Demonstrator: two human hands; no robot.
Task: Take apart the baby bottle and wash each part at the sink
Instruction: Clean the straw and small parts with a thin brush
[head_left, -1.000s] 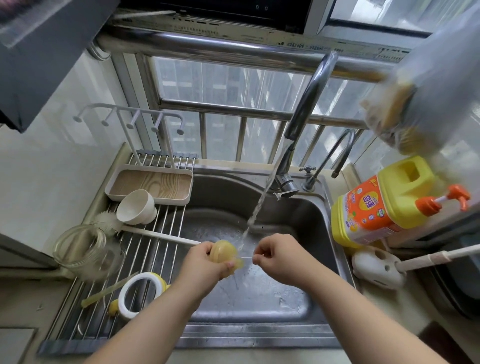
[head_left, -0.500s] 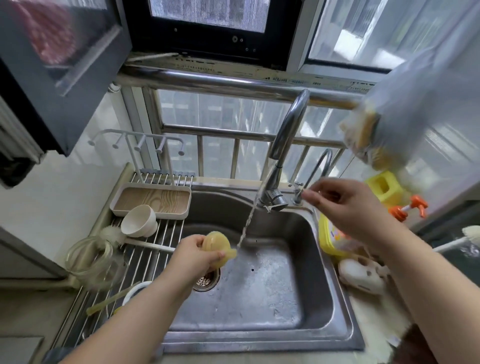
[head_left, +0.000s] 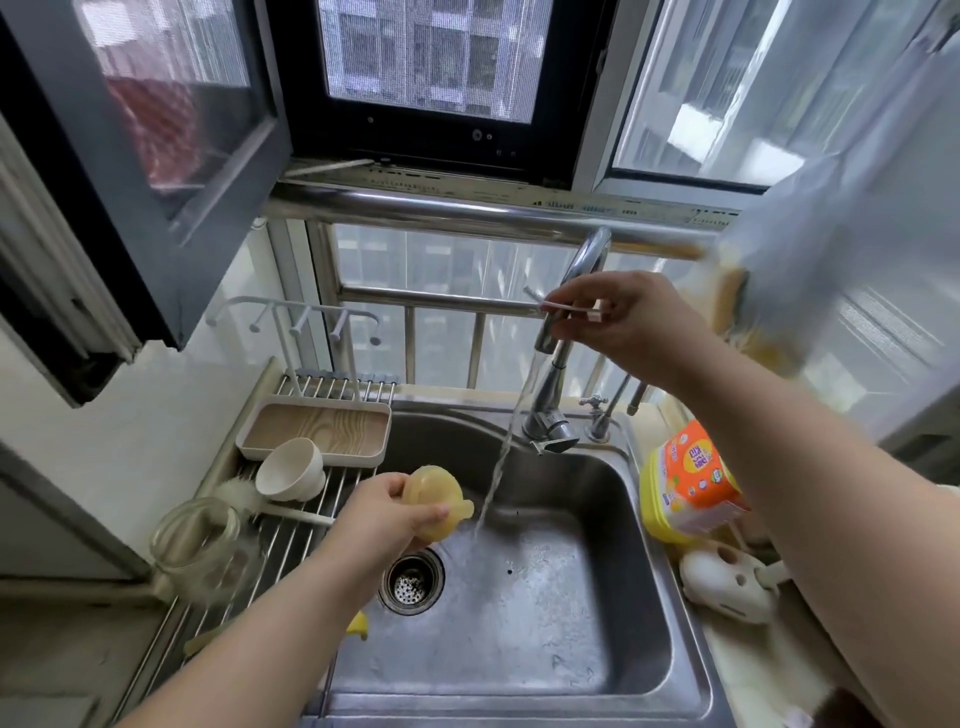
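Left hand (head_left: 387, 514): curled round a yellow bottle part (head_left: 434, 501), held over the sink (head_left: 597, 499) just left of the water stream (head_left: 498, 467); stream not touching the part, as far as can be told.
Right hand (head_left: 623, 325): raised in front of the faucet (head_left: 582, 291), fingers pinched on a thin white straw-like piece (head_left: 569, 307); held well above the basin, well apart from the left hand.
Yellow part: judged soft silicone or thin plastic, light, slippery when wet; best gripped round the wide body, as is done now, with the spout end left free for rinsing.
Thin piece: judged very light and easily dropped toward the drain (head_left: 411, 579); a two-finger pinch near the middle is called for.
Glass bottle body (head_left: 200, 540): laid on the drying rack (head_left: 291, 540) at left, beside a bottle brush (head_left: 244, 496) and a white cup (head_left: 291, 470); judged fragile and slick, to be gripped round the middle.
Other items: wooden tray (head_left: 317, 428) at rack rear; yellow detergent jug (head_left: 685, 493) on the counter (head_left: 748, 654) right of the sink.
Hidden/unclear: small yellow bit (head_left: 357, 623) at the sink edge partly covered by the left forearm, identity not clear; near end of the rack hidden by that arm; blurred bag (head_left: 810, 249) at upper right, contents not readable; exact nature of the thin piece cannot be told.
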